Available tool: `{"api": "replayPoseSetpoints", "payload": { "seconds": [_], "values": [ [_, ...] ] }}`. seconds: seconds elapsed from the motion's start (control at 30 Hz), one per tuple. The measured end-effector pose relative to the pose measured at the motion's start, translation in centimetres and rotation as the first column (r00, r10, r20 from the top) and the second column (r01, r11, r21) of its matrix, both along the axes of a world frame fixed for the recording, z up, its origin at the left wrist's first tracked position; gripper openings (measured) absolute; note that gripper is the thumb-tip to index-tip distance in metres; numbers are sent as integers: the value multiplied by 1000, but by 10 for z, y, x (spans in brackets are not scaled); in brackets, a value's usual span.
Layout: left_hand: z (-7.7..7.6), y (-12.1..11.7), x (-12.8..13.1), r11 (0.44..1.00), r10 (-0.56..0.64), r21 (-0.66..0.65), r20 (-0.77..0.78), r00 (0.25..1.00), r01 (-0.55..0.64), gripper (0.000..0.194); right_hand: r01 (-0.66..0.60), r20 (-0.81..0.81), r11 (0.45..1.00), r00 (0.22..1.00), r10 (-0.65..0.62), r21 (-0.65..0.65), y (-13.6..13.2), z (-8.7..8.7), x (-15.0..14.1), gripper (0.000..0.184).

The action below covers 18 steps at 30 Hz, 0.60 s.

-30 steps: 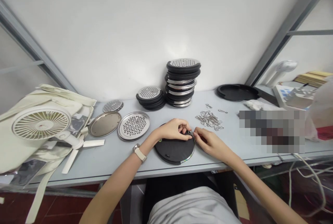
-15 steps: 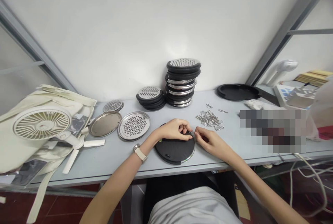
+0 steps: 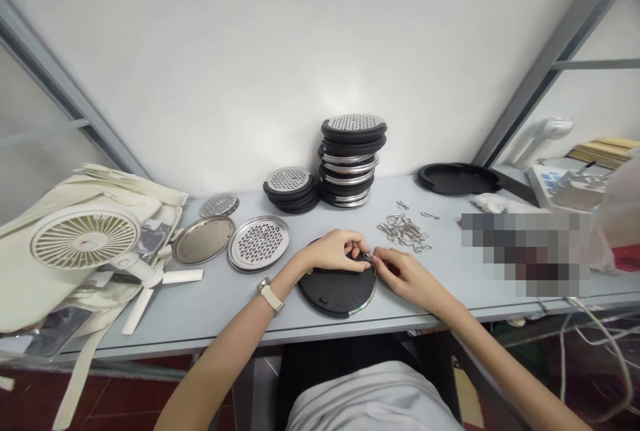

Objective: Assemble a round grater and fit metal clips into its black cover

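Note:
A round black disc point(image 3: 340, 294) with a shiny metal edge on its right lies on the table near the front edge. My left hand point(image 3: 340, 249) reaches over its upper part, thumb and fingers closed at the far right rim. At the same spot my right hand point(image 3: 400, 272) pinches a small wire clip point(image 3: 367, 257), most of it hidden by fingers. The fingertips of both hands nearly meet there. Beyond my right hand lies a loose pile of wire clips point(image 3: 404, 231), with one single clip point(image 3: 430, 215) apart from it.
Behind the hands stand a tall stack of black-rimmed grater discs point(image 3: 353, 164) and a lower stack point(image 3: 290, 184). To the left lie a grater plate point(image 3: 260, 244), a metal lid point(image 3: 205, 239) and a white fan point(image 3: 85, 242) on a bag. A black tray point(image 3: 457, 179) sits back right.
My right hand has shifted slightly left, its fingertips now closer to the left hand at the disc's rim. The left hand and disc stay almost in place.

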<state>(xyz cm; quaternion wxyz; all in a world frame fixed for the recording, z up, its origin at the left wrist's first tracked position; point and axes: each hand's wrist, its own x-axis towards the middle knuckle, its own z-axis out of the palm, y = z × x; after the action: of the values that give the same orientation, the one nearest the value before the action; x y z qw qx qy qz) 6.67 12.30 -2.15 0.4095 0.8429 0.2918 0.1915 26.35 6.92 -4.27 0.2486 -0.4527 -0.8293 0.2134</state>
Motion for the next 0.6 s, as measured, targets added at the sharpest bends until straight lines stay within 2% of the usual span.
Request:
{"api": "replayPoseSetpoints", "payload": {
  "seconds": [0.6],
  "values": [
    [-1, 1, 0, 999, -15, -28, 14, 1000, 16, 26, -27, 28, 1000, 999, 27, -5, 0, 1, 2, 18]
  ]
}}
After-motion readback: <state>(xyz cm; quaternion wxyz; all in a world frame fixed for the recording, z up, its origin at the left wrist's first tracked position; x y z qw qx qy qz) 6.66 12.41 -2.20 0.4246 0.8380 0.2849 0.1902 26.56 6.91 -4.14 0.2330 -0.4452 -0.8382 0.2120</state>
